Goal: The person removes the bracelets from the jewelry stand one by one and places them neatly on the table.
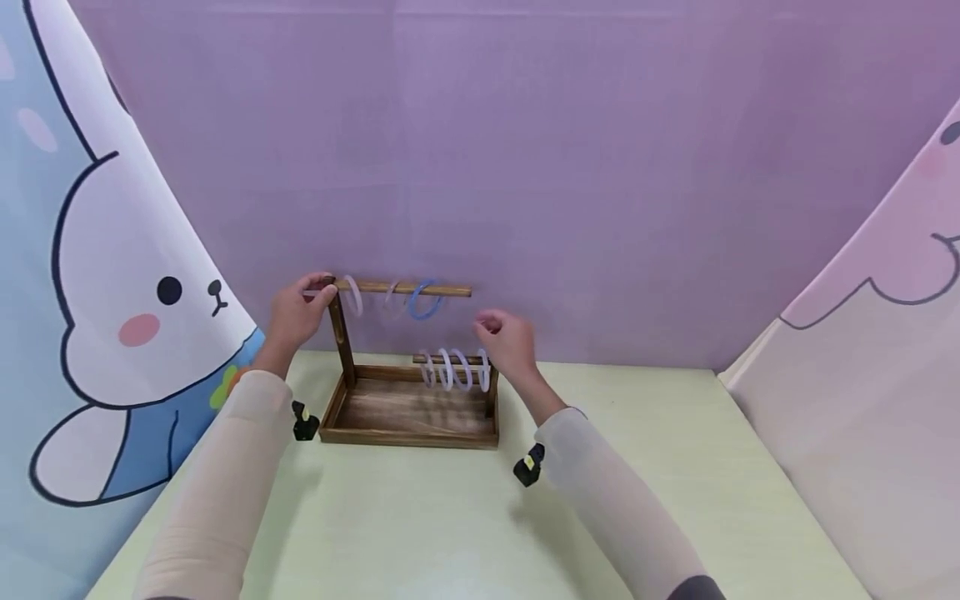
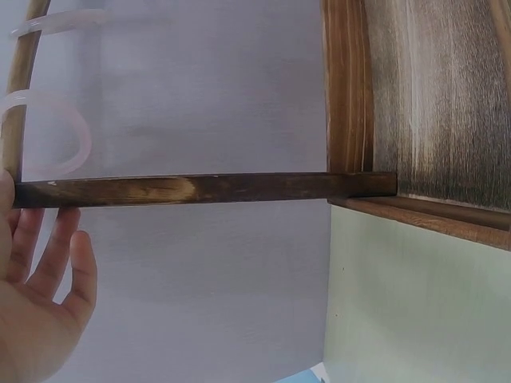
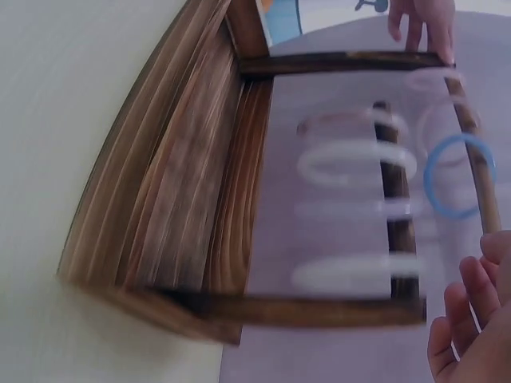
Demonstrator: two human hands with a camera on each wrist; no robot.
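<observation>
A wooden rack (image 1: 408, 440) bears a blue ring (image 3: 429, 179) and pale rings on its upper rod (image 1: 375, 287) as your left hand (image 1: 296, 312) pinches its top corner and your right hand (image 1: 512, 343), fingers loosely bent, hovers near the rod's free end, the base on a pale table (image 1: 405, 517).

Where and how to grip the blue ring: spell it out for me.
Pinch the blue ring by its lower curve, probably best from the right: that curve hangs below the upper bar, the ring sits nearest the bar's free end, and the right hand is on that side.
</observation>
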